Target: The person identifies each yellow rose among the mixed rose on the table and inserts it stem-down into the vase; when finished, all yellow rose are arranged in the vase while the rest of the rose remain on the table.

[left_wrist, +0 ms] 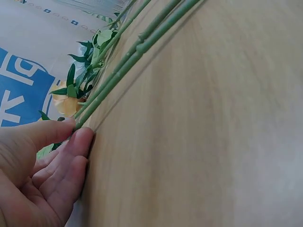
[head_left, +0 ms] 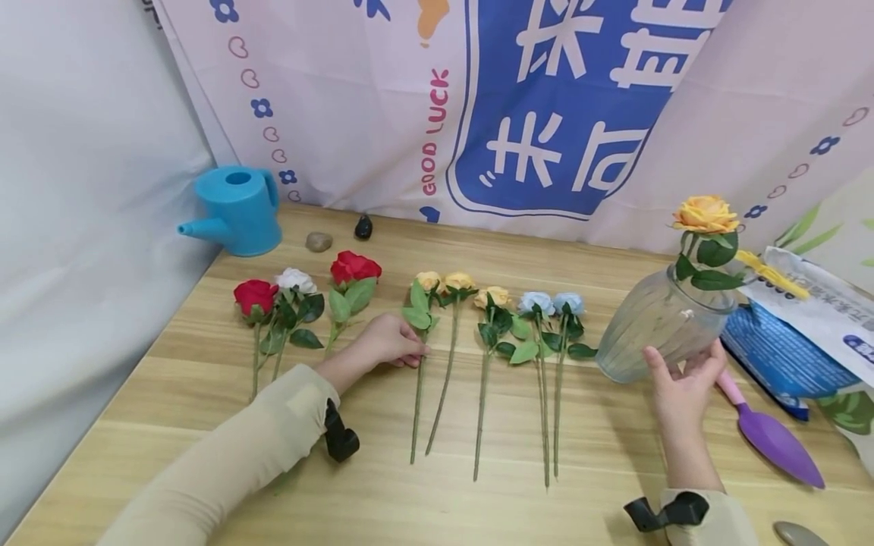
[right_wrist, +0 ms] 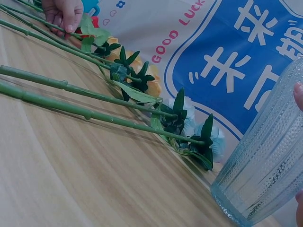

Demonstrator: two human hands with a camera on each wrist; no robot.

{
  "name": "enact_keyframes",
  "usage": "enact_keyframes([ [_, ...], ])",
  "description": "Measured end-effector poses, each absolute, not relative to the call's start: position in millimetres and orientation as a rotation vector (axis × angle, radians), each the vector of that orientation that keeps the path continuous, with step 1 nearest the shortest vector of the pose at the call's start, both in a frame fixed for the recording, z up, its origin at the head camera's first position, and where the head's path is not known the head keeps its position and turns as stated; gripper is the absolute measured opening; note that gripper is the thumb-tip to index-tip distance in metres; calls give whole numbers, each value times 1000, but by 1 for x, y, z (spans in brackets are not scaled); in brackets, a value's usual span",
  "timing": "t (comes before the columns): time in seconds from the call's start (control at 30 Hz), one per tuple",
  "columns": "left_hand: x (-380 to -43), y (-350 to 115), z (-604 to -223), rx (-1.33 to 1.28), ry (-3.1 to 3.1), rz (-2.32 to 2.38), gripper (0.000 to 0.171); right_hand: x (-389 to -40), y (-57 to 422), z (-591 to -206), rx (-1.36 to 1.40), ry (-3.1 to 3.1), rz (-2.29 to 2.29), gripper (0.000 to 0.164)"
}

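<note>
My left hand [head_left: 412, 352] lies on the wooden table [head_left: 601, 470] and pinches the green stem of a yellow rose [head_left: 428, 282], the leftmost of a yellow pair. In the left wrist view the thumb and forefinger of that hand [left_wrist: 75, 130] close on the stem [left_wrist: 123, 64]. My right hand [head_left: 683, 369] grips the lower part of a ribbed clear glass vase [head_left: 655, 322], which leans to the right. An orange rose [head_left: 705, 214] stands in the vase. The right wrist view shows the vase [right_wrist: 265, 170] close up, with a fingertip [right_wrist: 298, 94] on its side.
More roses lie in a row: two red [head_left: 256, 296] and one white at the left, a third yellow one [head_left: 493, 297] and two pale blue [head_left: 536, 303] near the vase. A blue watering can [head_left: 235, 208] and two stones [head_left: 319, 241] sit behind. A purple trowel [head_left: 774, 436] and a bag [head_left: 792, 341] lie at the right.
</note>
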State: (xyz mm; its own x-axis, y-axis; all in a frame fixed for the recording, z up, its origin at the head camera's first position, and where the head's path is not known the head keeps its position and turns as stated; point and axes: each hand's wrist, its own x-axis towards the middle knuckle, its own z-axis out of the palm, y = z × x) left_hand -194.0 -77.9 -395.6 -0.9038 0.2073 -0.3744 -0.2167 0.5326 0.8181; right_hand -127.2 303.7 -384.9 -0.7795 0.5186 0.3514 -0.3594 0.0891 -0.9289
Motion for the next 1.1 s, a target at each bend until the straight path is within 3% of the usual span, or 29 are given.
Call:
enact_keyframes([
  [0.47, -195, -79, -390, -45, 2217, 1621, 13, -129, 302, -385, -124, -1714, 1756, 73],
  [1.1, -196, -29, -307, 453, 2049, 2335, 18, -128, 304, -387, -122, -1739, 1735, 73],
])
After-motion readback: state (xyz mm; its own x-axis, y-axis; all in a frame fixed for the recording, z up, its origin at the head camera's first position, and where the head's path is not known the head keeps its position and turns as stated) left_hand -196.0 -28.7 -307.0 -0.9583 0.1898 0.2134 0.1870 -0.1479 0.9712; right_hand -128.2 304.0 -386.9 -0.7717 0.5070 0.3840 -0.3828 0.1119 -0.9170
